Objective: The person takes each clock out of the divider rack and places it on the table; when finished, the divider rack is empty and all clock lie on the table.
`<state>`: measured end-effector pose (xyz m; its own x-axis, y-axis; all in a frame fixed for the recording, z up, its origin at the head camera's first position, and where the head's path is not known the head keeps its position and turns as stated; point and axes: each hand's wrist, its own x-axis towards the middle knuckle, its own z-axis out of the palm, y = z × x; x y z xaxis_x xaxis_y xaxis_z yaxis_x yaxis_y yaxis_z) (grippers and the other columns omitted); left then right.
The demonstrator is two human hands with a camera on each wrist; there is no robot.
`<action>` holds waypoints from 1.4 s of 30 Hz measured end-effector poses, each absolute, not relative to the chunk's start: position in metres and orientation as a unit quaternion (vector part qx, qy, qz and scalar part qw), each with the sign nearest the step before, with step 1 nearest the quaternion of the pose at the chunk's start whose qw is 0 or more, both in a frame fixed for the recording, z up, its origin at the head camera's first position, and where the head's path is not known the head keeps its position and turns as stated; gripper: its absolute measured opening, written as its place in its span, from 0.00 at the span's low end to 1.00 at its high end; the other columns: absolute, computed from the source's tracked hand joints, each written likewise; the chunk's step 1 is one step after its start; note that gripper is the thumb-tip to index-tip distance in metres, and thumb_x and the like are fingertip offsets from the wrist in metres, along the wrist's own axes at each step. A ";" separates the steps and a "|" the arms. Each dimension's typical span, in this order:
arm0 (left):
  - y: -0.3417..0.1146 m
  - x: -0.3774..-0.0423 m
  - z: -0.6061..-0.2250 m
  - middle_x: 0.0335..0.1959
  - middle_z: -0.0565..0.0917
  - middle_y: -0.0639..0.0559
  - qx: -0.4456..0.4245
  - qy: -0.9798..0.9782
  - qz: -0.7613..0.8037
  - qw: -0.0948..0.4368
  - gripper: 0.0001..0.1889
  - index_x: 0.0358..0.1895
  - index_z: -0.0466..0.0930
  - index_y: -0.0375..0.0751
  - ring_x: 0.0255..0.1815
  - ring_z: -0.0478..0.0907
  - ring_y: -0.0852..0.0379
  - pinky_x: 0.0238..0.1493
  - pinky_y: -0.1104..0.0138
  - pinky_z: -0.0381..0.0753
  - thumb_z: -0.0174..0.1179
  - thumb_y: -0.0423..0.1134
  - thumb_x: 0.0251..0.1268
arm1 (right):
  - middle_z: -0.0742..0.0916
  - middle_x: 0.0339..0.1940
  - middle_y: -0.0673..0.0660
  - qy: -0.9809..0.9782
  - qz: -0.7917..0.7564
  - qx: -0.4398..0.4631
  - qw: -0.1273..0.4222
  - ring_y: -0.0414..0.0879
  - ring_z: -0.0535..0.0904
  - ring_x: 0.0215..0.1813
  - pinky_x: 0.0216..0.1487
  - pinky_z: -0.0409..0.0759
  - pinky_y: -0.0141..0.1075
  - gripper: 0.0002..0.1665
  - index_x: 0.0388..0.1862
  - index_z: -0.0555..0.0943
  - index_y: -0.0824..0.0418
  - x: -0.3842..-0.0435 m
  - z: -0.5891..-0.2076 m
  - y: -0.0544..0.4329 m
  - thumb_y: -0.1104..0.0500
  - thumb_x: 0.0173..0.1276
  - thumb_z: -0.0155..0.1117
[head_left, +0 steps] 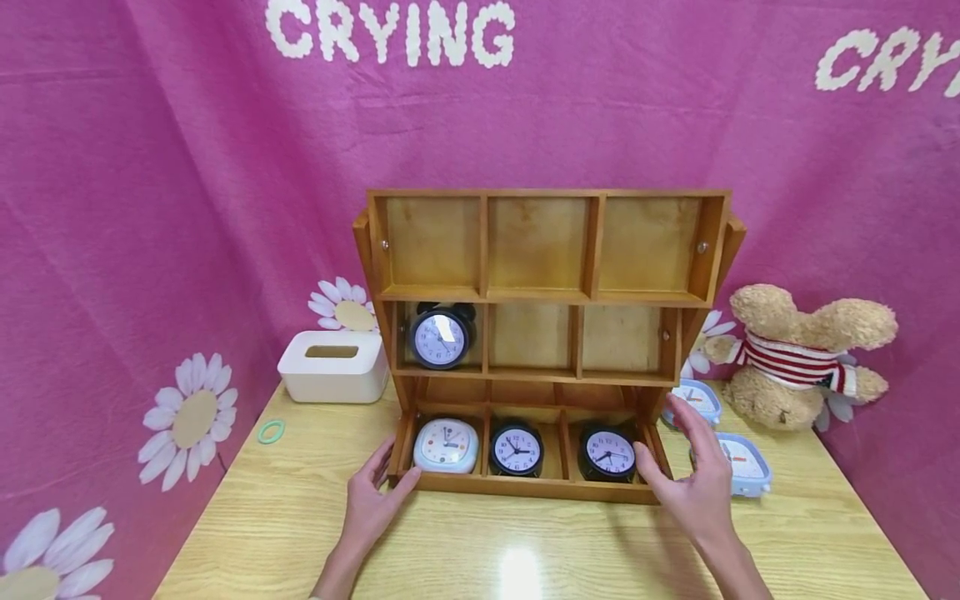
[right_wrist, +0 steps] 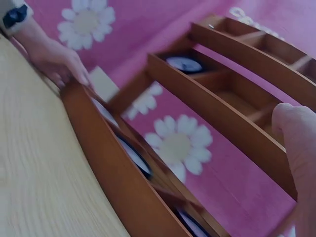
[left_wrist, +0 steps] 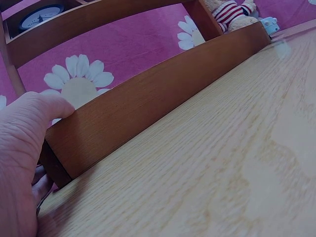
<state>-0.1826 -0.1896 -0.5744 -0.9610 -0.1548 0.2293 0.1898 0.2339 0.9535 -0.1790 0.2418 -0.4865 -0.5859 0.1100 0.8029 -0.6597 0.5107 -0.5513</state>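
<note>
A three-tier brown wooden shelf [head_left: 540, 489] stands on the table, split into compartments. My left hand [head_left: 369, 500] grips the left front corner of its bottom tier; in the left wrist view the thumb lies over the front board [left_wrist: 148, 96] and the fingers are at the side. My right hand [head_left: 701, 492] is at the bottom tier's right end, fingers spread, thumb overlapping the right edge of a black clock [head_left: 609, 454]. Beside that clock sit another black clock [head_left: 517, 450] and a pale blue clock [head_left: 446, 446]. A black twin-bell clock [head_left: 440, 337] occupies the middle tier's left compartment.
Two light-blue clocks [head_left: 742, 465] lie right of the shelf, partly behind my right hand. A plush toy in a striped top [head_left: 798, 362] sits behind them. On the left are a white tissue box [head_left: 333, 379] and a green ring [head_left: 271, 431]. Pink cloth [head_left: 555, 117] hangs behind.
</note>
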 end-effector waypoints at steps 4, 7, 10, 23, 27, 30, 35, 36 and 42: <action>-0.190 -0.183 -0.575 0.72 0.75 0.35 -0.012 -0.773 -0.617 0.144 0.37 0.74 0.71 0.31 0.75 0.71 0.41 0.74 0.58 0.68 0.75 0.36 0.63 | 0.82 0.65 0.72 -0.750 0.472 0.226 0.405 0.44 0.78 0.68 0.69 0.74 0.27 0.48 0.69 0.76 0.74 -0.186 -0.485 0.215 0.74 0.43 0.78; -0.191 -0.184 -0.576 0.72 0.75 0.34 -0.012 -0.773 -0.617 0.146 0.37 0.74 0.71 0.30 0.74 0.71 0.40 0.74 0.56 0.68 0.75 0.36 0.63 | 0.82 0.65 0.71 -0.745 0.478 0.247 0.394 0.47 0.79 0.68 0.69 0.75 0.28 0.47 0.69 0.76 0.74 -0.189 -0.483 0.196 0.72 0.44 0.78; -0.190 -0.184 -0.578 0.71 0.76 0.34 -0.012 -0.774 -0.616 0.148 0.38 0.74 0.70 0.29 0.73 0.72 0.38 0.73 0.56 0.69 0.75 0.36 0.63 | 0.82 0.66 0.68 -0.745 0.483 0.256 0.383 0.49 0.79 0.67 0.69 0.74 0.29 0.47 0.71 0.75 0.72 -0.191 -0.482 0.179 0.70 0.47 0.78; -0.189 -0.183 -0.579 0.70 0.77 0.33 -0.012 -0.784 -0.600 0.161 0.38 0.73 0.71 0.27 0.71 0.74 0.36 0.70 0.64 0.72 0.76 0.35 0.62 | 0.80 0.68 0.72 -0.729 0.500 0.307 0.353 0.60 0.78 0.68 0.71 0.75 0.31 0.46 0.74 0.72 0.71 -0.201 -0.465 0.124 0.71 0.54 0.75; -0.189 -0.185 -0.579 0.70 0.77 0.34 -0.011 -0.785 -0.598 0.158 0.37 0.73 0.71 0.29 0.72 0.73 0.38 0.72 0.60 0.71 0.75 0.36 0.63 | 0.78 0.71 0.70 -0.742 0.508 0.311 0.308 0.61 0.76 0.71 0.73 0.73 0.32 0.46 0.77 0.69 0.69 -0.204 -0.459 0.110 0.69 0.59 0.74; -0.190 -0.185 -0.579 0.71 0.76 0.35 -0.012 -0.784 -0.601 0.152 0.38 0.74 0.70 0.29 0.73 0.73 0.39 0.73 0.55 0.70 0.75 0.37 0.63 | 0.77 0.74 0.68 -0.750 0.514 0.311 0.275 0.59 0.74 0.73 0.75 0.72 0.34 0.46 0.79 0.68 0.66 -0.206 -0.455 0.098 0.68 0.62 0.74; -0.189 -0.185 -0.579 0.70 0.77 0.35 -0.013 -0.782 -0.605 0.150 0.38 0.74 0.70 0.29 0.71 0.74 0.38 0.72 0.54 0.72 0.75 0.36 0.63 | 0.75 0.75 0.68 -0.749 0.513 0.330 0.259 0.60 0.73 0.74 0.75 0.72 0.37 0.46 0.79 0.67 0.68 -0.215 -0.445 0.079 0.66 0.63 0.74; -0.189 -0.184 -0.578 0.70 0.77 0.35 -0.011 -0.781 -0.606 0.151 0.38 0.74 0.70 0.30 0.71 0.75 0.39 0.72 0.56 0.72 0.75 0.36 0.62 | 0.75 0.75 0.69 -0.750 0.508 0.335 0.257 0.61 0.73 0.75 0.75 0.73 0.39 0.46 0.79 0.66 0.69 -0.217 -0.443 0.075 0.66 0.63 0.74; -0.189 -0.185 -0.578 0.70 0.78 0.36 -0.007 -0.780 -0.608 0.150 0.38 0.74 0.71 0.30 0.71 0.75 0.40 0.71 0.63 0.73 0.76 0.36 0.62 | 0.72 0.78 0.70 -0.779 0.465 0.348 0.237 0.61 0.71 0.76 0.74 0.74 0.50 0.51 0.80 0.63 0.71 -0.237 -0.428 0.055 0.60 0.63 0.77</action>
